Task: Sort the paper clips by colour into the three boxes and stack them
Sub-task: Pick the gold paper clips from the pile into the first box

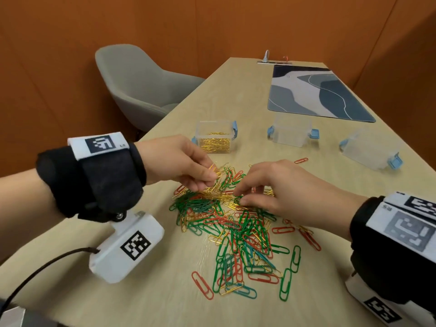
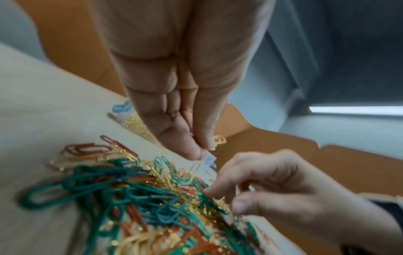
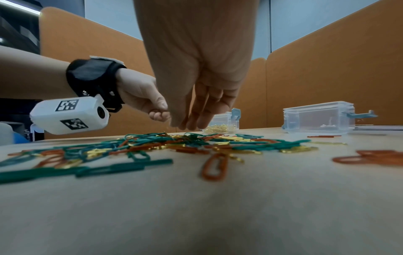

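Observation:
A mixed pile of green, red and gold paper clips [image 1: 233, 223] lies on the wooden table [image 1: 165, 291]. My left hand [image 1: 211, 179] hovers over the pile's far edge and pinches a few gold clips [image 2: 219, 140]. My right hand [image 1: 240, 197] reaches into the pile just beside it, thumb and forefinger pinching at gold clips. Behind the pile stand three clear boxes with blue latches. The left box [image 1: 203, 131] holds gold clips, the middle box [image 1: 291, 135] looks empty, and the right box [image 1: 368, 149] lies tilted and empty.
A grey chair [image 1: 141, 81] stands off the table's left edge. A blue-grey patterned mat [image 1: 316, 93] lies at the far right, with a metal cable outlet [image 1: 274, 63] beyond it. One red clip [image 1: 301, 160] lies alone between pile and boxes. Orange partitions enclose the table.

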`<action>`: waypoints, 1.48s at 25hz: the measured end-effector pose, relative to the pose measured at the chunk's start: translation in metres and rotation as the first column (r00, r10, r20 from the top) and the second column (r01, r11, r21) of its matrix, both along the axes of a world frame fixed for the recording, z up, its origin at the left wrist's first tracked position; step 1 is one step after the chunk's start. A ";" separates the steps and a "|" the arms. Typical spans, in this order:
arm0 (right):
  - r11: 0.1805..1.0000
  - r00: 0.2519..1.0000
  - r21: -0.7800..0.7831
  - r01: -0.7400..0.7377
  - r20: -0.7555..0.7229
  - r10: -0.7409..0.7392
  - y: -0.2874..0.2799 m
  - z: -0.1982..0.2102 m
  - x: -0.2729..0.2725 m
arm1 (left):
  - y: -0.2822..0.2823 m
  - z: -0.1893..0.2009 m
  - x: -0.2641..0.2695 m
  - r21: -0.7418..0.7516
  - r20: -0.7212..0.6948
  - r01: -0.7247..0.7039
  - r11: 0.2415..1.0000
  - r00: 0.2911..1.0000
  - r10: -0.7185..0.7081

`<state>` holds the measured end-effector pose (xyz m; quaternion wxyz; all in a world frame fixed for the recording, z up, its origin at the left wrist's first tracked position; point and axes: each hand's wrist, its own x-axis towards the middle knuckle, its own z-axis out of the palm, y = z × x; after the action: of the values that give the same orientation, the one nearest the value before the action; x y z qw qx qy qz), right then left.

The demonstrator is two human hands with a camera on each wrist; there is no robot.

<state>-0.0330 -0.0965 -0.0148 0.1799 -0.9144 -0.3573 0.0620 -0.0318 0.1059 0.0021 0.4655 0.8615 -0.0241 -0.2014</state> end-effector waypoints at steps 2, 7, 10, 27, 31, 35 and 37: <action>0.999 1.000 -0.048 0.003 -0.023 -0.004 0.005 -0.002 0.002 | 0.003 0.002 -0.004 -0.187 -0.130 -0.060 0.981 0.991 0.036; 0.988 0.992 -0.085 0.127 0.020 -0.126 0.001 -0.004 0.003 | 0.006 0.000 -0.001 -0.463 -0.362 -0.288 0.838 0.925 0.119; 0.995 0.996 -0.046 0.089 0.032 -0.087 0.005 -0.002 0.001 | 0.005 -0.002 0.004 -0.379 -0.357 -0.289 0.879 0.922 0.149; 0.994 0.997 -0.079 0.071 -0.026 -0.073 0.031 -0.004 0.005 | -0.018 -0.004 0.008 0.606 0.167 0.025 0.795 0.973 -0.158; 0.993 0.999 -0.111 0.039 -0.001 -0.039 0.031 -0.005 0.002 | -0.010 0.006 0.003 0.121 -0.167 -0.156 0.980 0.970 0.175; 0.995 0.999 -0.090 0.043 0.013 -0.042 0.028 -0.006 0.004 | -0.002 0.004 0.000 -0.166 -0.293 -0.220 0.961 0.942 0.164; 0.998 0.998 -0.008 0.059 0.012 -0.059 0.027 -0.004 0.005 | 0.002 0.001 -0.002 -0.214 -0.329 -0.269 0.939 0.925 0.190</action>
<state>-0.0280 -0.0697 -0.0186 0.1759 -0.9256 -0.3309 0.0529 -0.0334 0.1084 0.0033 0.5911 0.7498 0.1238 -0.2704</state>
